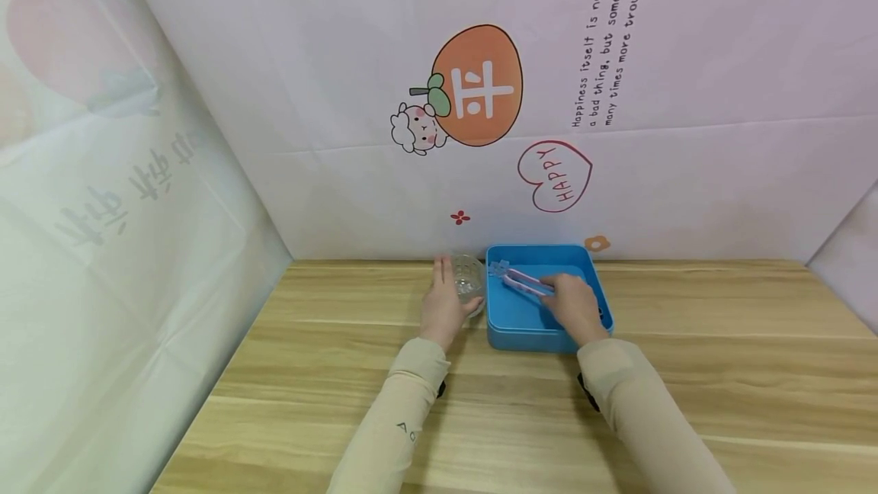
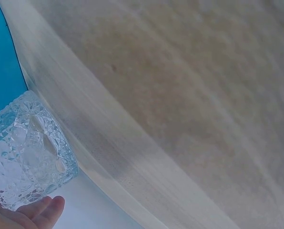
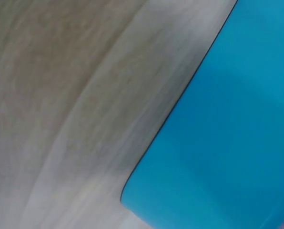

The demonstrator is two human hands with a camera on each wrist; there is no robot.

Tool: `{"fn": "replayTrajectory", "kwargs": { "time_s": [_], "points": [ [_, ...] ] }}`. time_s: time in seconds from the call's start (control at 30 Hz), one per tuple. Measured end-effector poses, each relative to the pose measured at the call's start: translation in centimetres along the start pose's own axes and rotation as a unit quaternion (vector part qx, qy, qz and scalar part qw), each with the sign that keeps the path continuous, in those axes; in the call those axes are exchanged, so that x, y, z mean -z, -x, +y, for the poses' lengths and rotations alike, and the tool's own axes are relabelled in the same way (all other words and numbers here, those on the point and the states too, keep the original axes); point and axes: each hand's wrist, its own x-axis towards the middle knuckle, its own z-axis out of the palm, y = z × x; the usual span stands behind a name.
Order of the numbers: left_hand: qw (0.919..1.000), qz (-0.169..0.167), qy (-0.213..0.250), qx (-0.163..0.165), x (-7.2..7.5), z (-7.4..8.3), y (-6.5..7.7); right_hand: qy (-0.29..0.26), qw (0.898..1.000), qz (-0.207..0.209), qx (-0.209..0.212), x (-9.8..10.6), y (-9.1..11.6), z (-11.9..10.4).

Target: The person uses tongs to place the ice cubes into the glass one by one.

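Observation:
A clear, patterned glass cup (image 1: 469,273) stands on the table, close against the left side of a blue box (image 1: 528,340). My left hand (image 1: 442,307) holds the cup, fingers along its left side and thumb at its near right. The left wrist view shows the faceted wall of the glass (image 2: 30,152) with fingertips (image 2: 49,210) beside it. Over the open box, my right hand (image 1: 575,307) grips a pair of pink tongs (image 1: 528,281) by the right end. Pale translucent pieces (image 1: 499,269) show at the tongs' far end, near the box's left rim; whether they are gripped I cannot tell.
The wood-grain table (image 1: 309,402) runs up to a white printed cloth (image 1: 343,197) behind the cup and box. Another pale cloth (image 1: 137,288) hangs along the left. A small dark item (image 1: 601,313) shows at the box's right side. In the right wrist view the box's outer wall (image 3: 218,143) fills one side.

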Motion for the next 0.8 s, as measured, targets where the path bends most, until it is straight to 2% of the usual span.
{"fn": "replayTrajectory", "kwargs": {
  "time_s": [0.5,0.8],
  "points": [
    [0.9999,-0.001,-0.011,-0.002,0.1,-0.1,0.0,-0.013,0.997,0.066,0.038,0.7,0.4,1.1],
    [1.0000,-0.003,-0.003,0.000,0.2,0.1,0.2,-0.047,0.993,0.095,0.055,1.7,0.8,1.1]
  ]
}}
